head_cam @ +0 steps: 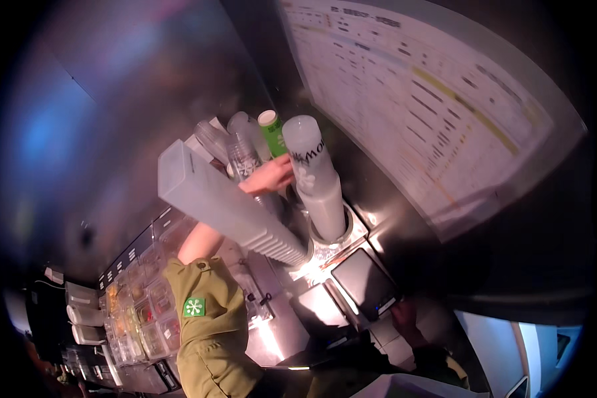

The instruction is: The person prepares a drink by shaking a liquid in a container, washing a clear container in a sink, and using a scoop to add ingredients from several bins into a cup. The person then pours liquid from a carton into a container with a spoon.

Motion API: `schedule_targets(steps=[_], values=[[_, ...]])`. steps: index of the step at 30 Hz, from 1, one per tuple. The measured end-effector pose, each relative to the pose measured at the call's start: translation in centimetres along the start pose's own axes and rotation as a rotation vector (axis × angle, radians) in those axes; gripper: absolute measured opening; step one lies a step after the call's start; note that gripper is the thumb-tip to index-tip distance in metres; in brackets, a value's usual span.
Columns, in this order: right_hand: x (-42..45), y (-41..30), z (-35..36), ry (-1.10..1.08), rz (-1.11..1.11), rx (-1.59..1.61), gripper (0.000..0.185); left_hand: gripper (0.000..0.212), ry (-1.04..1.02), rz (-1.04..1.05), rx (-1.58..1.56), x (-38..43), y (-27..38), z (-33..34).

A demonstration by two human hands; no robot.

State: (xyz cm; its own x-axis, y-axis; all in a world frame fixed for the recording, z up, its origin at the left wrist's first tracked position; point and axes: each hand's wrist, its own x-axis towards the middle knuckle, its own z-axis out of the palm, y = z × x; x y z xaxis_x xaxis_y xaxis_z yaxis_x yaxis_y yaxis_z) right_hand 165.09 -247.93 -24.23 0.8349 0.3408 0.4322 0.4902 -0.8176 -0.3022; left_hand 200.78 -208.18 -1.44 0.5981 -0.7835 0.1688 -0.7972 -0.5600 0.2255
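My left hand (269, 175) reaches behind a tall stack of frosted rectangular plastic containers (204, 191), which hides part of the forearm. Its fingertips lie beside a stack of frosted plastic cups (314, 184) that bears dark writing; whether they grip anything cannot be made out. The cup stack stands upright in a round metal holder (359, 230). Just beyond that hand are a green paper cup stack (272, 133) and clear plastic cups (244, 154). My right hand (404, 317), in shadow at lower right, is by the near edge of a dark flat device (364, 278) with a small blue light.
Several clear tubs of colourful ingredients (144, 311) sit to the left, with white lidded containers (85, 316) beyond. A second flat device (321, 311) lies on the metal counter (266, 341). A large printed sheet (428, 114) hangs on the dark wall at right.
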Motion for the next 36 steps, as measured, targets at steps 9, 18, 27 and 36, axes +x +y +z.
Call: schedule_targets(steps=[9,18,27,36], values=[[-0.3,0.1,0.0,-0.057,-0.006,-0.066,0.019,0.054,-0.079,-0.399,0.133,3.1,0.6,-2.7],[-1.4,0.7,2.2,-0.124,0.143,-0.08,0.013,0.054,0.539,-0.521,0.319,-1.3,7.6,-17.7],[3.6,-3.5,-7.2,0.059,0.174,0.518,0.005,0.038,1.382,-1.003,-0.348,-22.5,18.0,-10.5],[18.5,-21.1,-10.9,-0.243,0.283,1.549,0.021,0.033,1.848,-0.985,-1.378,-29.5,34.4,5.7]])
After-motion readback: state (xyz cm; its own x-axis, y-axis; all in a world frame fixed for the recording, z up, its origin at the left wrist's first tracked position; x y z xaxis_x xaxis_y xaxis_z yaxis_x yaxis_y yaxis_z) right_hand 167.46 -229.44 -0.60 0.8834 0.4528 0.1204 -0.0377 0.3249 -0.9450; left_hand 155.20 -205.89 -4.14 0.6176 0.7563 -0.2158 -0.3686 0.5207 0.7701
